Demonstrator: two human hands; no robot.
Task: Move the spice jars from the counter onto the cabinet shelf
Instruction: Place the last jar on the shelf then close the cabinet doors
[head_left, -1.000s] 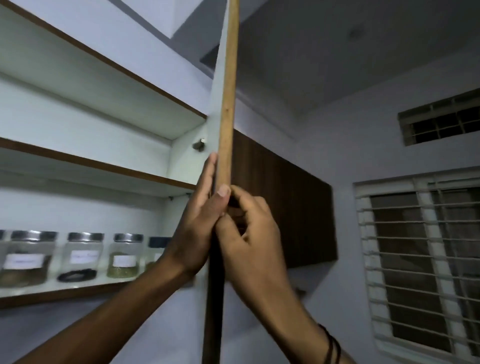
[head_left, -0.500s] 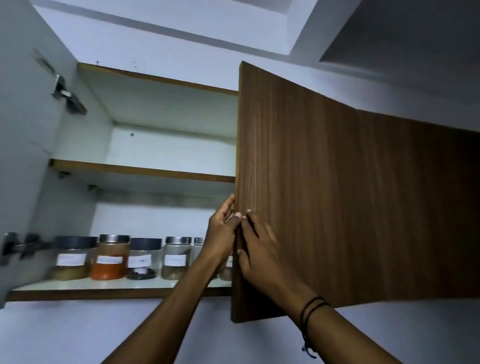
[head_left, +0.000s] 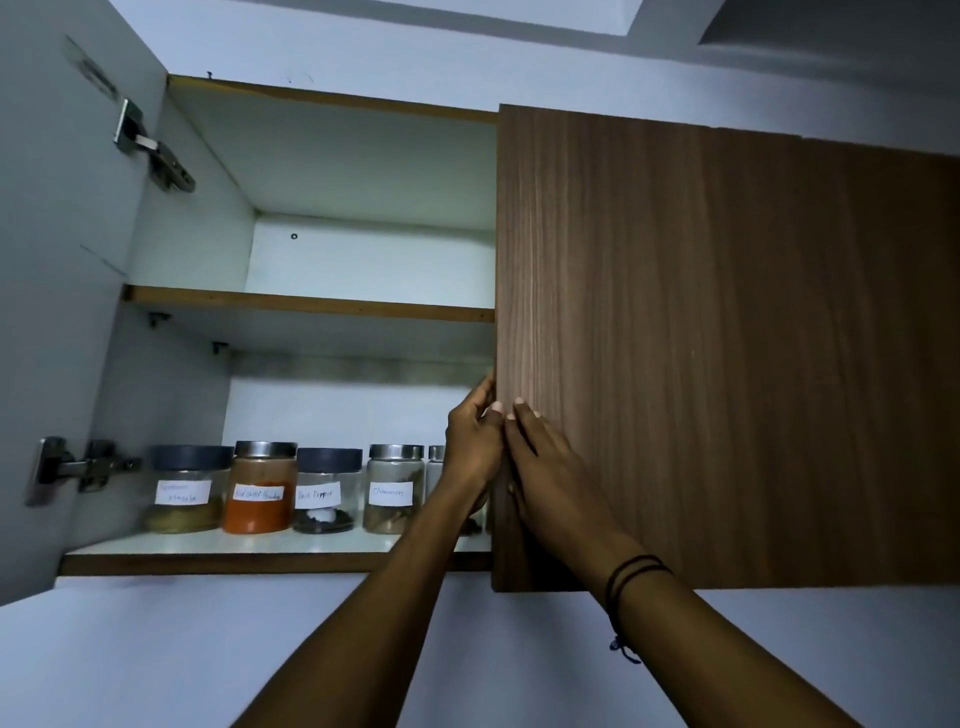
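1. Compared with half a second back, not much has changed: our view has shifted a bit and the right-hand cabinet door (head_left: 727, 353) has swung a touch closer to shut. A second ago we were looking at that door edge-on, so it's come round a lot since then.
2. Our left hand (head_left: 475, 441) is wrapped over the door's free edge, fingers tucked behind it and thumb on the front, so it's gripping the door. Our right hand (head_left: 558, 478) lies flat on the wood front just beside it, fingers straight, pressing and not grabbing anything. Both are pretty much where they were half a second ago.
3. The spice jars (head_left: 291, 488) sit in a row on the bottom shelf (head_left: 260, 561) of the cabinet, none on a table in view. From the left: a dark-lidded jar (head_left: 188, 488) with brownish stuff, a steel-lidded jar of orange powder (head_left: 260, 488), a dark-lidded one labelled black pepper (head_left: 326, 491), then a steel-lidded one labelled cinnamon (head_left: 392, 488). They stand close together, some touching.
4. A fifth jar (head_left: 435, 467) peeks out behind our left wrist, mostly hidden. Anything further right is blocked by the door and our arms.
5. The middle shelf (head_left: 311, 306) runs above the jars. The left door (head_left: 57, 291) is swung wide open, showing two metal hinges (head_left: 83, 467). There's a dark thread band (head_left: 634, 569) on our right wrist.
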